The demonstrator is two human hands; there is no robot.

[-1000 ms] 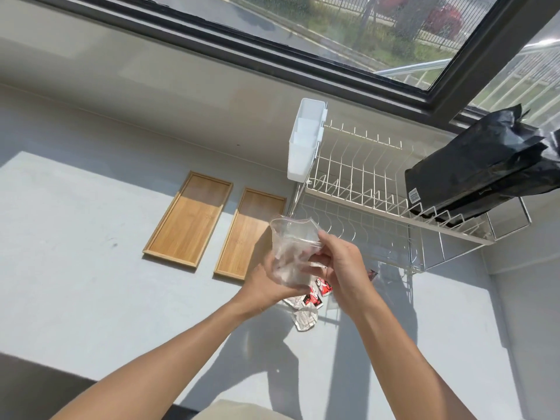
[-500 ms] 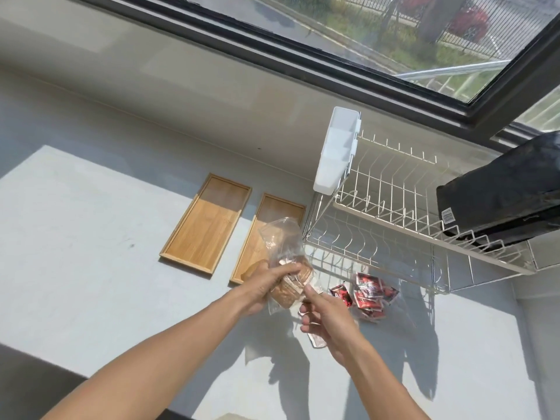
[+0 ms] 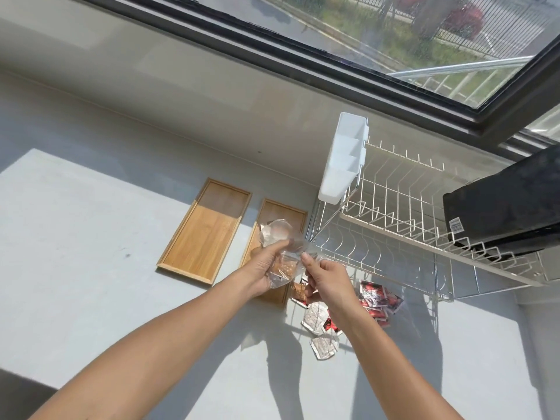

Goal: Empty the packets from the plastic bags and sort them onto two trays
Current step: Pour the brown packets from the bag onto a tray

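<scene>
**Second bag up, tan packets showing**

Nearest me, below my right hand (image 3: 330,280), loose packets (image 3: 321,331) lie face-down and red-side-up on the grey counter (image 3: 91,268); a clear bag of red packets (image 3: 378,298) sits just right of that hand. A second ago I held an empty-looking bag with both hands; now my left hand (image 3: 266,268) is clamped around a plastic bag (image 3: 281,256) with tan packets inside, and my right fingers (image 3: 307,262) pinch its edge. One tan packet (image 3: 298,291) shows just under my hands.

Under the bag lies the right tray (image 3: 285,213), its near edge hidden by my left hand. The left tray (image 3: 206,231) sits apart to the left, bare, with open counter around it. Right of my fingers the dish rack (image 3: 394,231) stands close, its white caddy (image 3: 342,159) beyond, a black bag (image 3: 509,213) on its far end.
</scene>
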